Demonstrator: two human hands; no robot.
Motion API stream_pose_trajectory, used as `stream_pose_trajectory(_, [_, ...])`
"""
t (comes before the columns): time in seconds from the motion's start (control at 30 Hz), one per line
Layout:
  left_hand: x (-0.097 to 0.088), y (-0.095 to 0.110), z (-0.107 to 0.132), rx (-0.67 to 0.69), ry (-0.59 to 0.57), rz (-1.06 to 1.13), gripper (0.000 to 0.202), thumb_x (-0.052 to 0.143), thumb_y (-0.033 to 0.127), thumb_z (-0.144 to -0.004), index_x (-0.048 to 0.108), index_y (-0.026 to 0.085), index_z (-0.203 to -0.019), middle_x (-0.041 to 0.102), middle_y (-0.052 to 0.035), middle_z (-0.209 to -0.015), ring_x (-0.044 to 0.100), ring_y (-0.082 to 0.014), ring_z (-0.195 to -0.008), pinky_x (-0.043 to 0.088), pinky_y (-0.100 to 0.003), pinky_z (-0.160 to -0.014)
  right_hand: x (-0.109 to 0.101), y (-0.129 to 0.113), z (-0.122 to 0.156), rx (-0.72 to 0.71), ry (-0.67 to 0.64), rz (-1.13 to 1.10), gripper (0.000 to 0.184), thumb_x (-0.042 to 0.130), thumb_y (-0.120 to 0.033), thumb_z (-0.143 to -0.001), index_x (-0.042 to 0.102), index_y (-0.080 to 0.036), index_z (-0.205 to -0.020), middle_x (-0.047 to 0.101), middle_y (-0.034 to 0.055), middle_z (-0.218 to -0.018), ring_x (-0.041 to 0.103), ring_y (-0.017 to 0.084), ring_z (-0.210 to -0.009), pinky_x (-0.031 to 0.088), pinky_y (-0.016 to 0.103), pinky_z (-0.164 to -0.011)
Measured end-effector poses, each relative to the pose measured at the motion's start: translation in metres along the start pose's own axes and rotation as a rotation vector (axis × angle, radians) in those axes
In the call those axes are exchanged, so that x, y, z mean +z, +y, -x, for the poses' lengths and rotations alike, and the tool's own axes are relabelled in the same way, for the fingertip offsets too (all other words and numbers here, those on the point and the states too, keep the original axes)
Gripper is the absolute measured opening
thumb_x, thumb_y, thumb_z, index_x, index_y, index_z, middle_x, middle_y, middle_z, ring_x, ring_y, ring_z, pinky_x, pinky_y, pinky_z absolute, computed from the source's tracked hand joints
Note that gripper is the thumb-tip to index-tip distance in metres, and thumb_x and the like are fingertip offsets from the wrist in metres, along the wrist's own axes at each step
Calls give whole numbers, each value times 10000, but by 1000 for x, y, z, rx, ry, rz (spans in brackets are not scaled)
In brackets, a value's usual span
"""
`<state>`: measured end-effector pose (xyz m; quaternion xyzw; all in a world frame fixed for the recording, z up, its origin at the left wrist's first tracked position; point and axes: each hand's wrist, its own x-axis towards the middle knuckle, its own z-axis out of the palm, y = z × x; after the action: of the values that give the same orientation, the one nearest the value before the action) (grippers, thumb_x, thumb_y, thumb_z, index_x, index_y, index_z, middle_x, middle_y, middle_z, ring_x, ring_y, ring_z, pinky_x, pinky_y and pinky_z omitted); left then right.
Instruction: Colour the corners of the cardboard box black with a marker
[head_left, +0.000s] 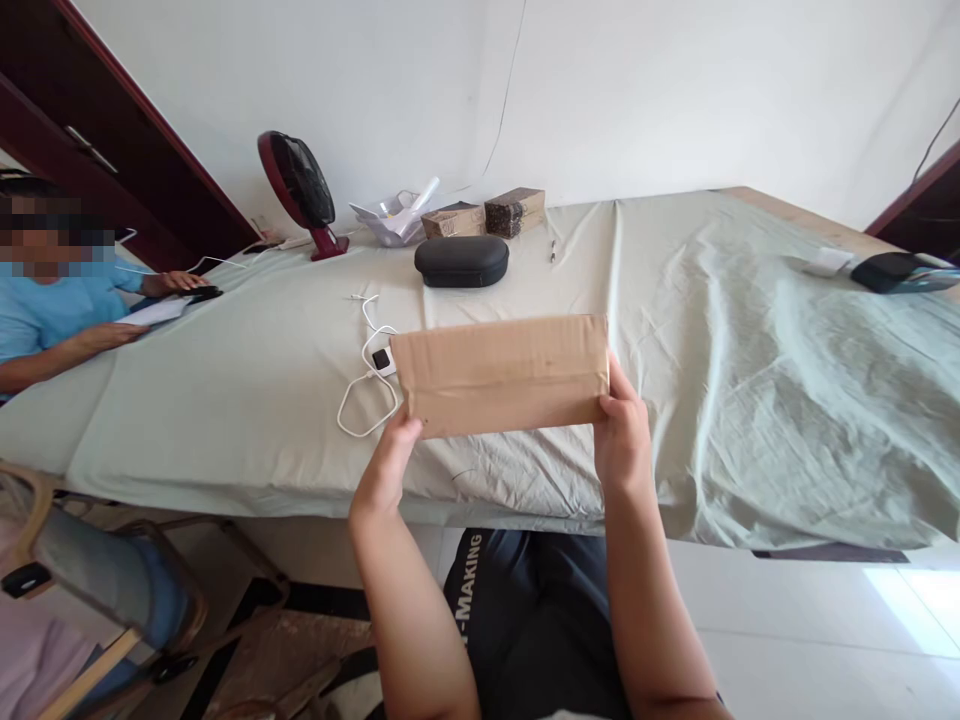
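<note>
We observe one plain brown cardboard box [504,378], oblong, creased lengthwise, held at both ends above the near side of the cloth-covered table [225,400], long axis crosswise.

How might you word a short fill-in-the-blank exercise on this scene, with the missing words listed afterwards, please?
1. Of the left hand and the right hand, ____ is free, since both hold the cardboard box.
2. The black hard-shell case lies ____ from the camera than the cardboard box.
3. In the picture, the desk fan stands to the ____ of that case.
4. The co-worker's shirt is light ____.

Missing words: neither; farther; left; blue.
</note>
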<state>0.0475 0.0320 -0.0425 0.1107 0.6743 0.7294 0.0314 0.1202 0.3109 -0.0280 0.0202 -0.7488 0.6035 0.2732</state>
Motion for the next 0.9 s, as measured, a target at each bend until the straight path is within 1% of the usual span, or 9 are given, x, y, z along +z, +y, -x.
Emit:
stream_pose_trajectory(0.07, [-9,0,5,51,-128,-25,770,853,501,-781,645,263,-1484,678,-129,-1479,519,-375,-1518,425,-535,-1279,-5,0,-1,-26,17,-30,730,271,-616,-1048,286,-361,-1732,437,-37,-1726,298,381,-1648,322,595,-1335])
stream_pose_trajectory(0.13, [-15,-2,7,72,-204,-30,857,925,462,-709,636,282,-1496,665,-129,-1494,499,-377,-1536,417,-524,-1287,-9,0,-1,-41,63,-36,740,283,-657,-1038,337,-364,-1715,496,-9,-1685,380,407,-1603,387,606,-1293])
stream_pose_trajectory(0.23, [-13,0,7,89,-205,23,825,841,712,-739,702,256,-1413,693,-163,-1447,537,-395,-1500,489,-537,-1227,-12,-2,1,-56,146,29,725,254,-715,-1046,318,-427,-1708,483,-5,-1674,443,389,-1565,417,608,-1266])
stream_pose_trajectory(0.3, [-4,5,6,76,-112,82,868,604,913,-801,755,236,-1322,725,-174,-1391,572,-399,-1464,532,-551,-1178,-11,-4,4,-82,177,73,670,279,-717,-1058,402,-461,-1665,468,-2,-1667,459,379,-1552,401,614,-1272])
stream_pose_trajectory(0.33, [1,8,6,62,-58,106,892,507,946,-828,770,228,-1289,740,-173,-1365,585,-397,-1450,544,-552,-1160,-11,-6,5,-98,185,80,632,319,-699,-1065,459,-462,-1635,464,0,-1667,448,377,-1559,375,617,-1288])
stream_pose_trajectory(0.4, [8,15,7,18,12,118,821,499,889,-888,779,217,-1268,763,-162,-1319,610,-387,-1424,559,-536,-1140,-9,-8,7,-116,199,57,575,417,-633,-1071,516,-443,-1605,457,-7,-1687,376,371,-1607,294,614,-1334])
stream_pose_trajectory(0.53, [9,22,11,-26,-23,90,620,694,656,-905,760,197,-1317,779,-146,-1280,643,-376,-1383,575,-486,-1122,-7,-13,8,-74,166,-34,651,482,-557,-1060,403,-382,-1682,396,-47,-1750,223,321,-1681,183,583,-1384])
stream_pose_trajectory(0.73, [7,21,11,-5,5,107,591,688,622,-896,773,177,-1277,787,-146,-1248,665,-369,-1344,577,-472,-1108,-9,-19,8,-78,115,-82,659,510,-553,-1043,436,-362,-1669,420,-62,-1733,277,310,-1665,183,541,-1396])
stream_pose_trajectory(0.9, [10,25,12,18,28,94,515,688,545,-864,782,177,-1211,790,-134,-1215,686,-371,-1289,596,-467,-1053,-13,-15,9,-55,76,-45,676,426,-607,-1074,385,-344,-1695,385,-53,-1753,255,297,-1673,222,526,-1388])
